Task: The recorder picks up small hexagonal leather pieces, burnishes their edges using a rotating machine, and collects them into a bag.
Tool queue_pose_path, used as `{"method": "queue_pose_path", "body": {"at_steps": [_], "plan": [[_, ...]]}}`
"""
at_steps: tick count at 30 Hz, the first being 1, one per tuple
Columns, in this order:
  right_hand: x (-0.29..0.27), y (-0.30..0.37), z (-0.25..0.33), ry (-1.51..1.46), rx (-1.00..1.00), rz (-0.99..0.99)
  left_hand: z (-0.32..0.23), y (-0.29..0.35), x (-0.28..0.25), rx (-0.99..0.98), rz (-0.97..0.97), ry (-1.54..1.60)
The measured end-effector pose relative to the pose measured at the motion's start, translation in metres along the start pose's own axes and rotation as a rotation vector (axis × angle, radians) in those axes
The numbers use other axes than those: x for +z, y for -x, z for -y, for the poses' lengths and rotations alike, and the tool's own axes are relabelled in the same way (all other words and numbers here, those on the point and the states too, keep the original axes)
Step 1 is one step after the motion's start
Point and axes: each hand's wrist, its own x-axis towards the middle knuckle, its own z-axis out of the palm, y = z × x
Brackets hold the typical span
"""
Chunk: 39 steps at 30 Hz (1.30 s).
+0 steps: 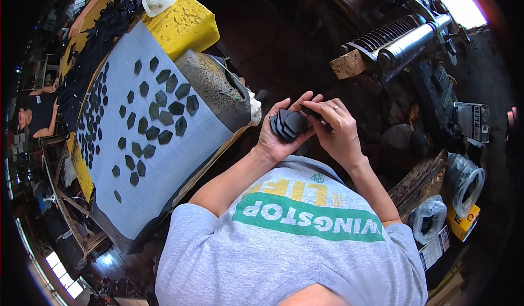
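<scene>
Head view: the left hand (273, 140), palm up, carries a black stack (290, 125) of thin flat pieces, its fingers curled loosely around the edges. The cupped palm presumably prevents the overlapping pieces from sliding apart. The right hand (341, 130) holds a dark piece (314, 111) in a narrow pinch between thumb and fingers, beside the stack; whether it holds more than one cannot be determined. Both hands are clear of the table (183, 194), just beyond its right corner, an arrangement that likely leaves the laid-out parts undisturbed. On the table, black pentagons (176, 108) lie flat, one group toward the upper right edge and a denser group along the left edge. Most of the nearer ones lie apart, probably so that each remains separately accessible. A yellow block (191, 25) adjoins the table's top corner.
</scene>
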Motion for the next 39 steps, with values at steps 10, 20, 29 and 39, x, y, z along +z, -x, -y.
{"method": "queue_pose_path", "body": {"at_steps": [10, 20, 29, 39], "plan": [[0.008, 0.004, 0.013, -0.041, -0.058, 0.104, 0.000, -0.001, 0.006, 0.010, 0.057, 0.005], [-0.003, -0.011, 0.018, -0.061, 0.038, 0.221, -0.005, 0.003, 0.003, -0.048, 0.074, -0.039], [-0.004, -0.010, 0.014, -0.142, 0.087, 0.310, -0.004, 0.003, 0.002, -0.012, 0.030, -0.086], [-0.013, -0.019, 0.016, -0.192, 0.152, 0.354, -0.007, 0.005, 0.003, -0.051, 0.062, -0.041]]}}
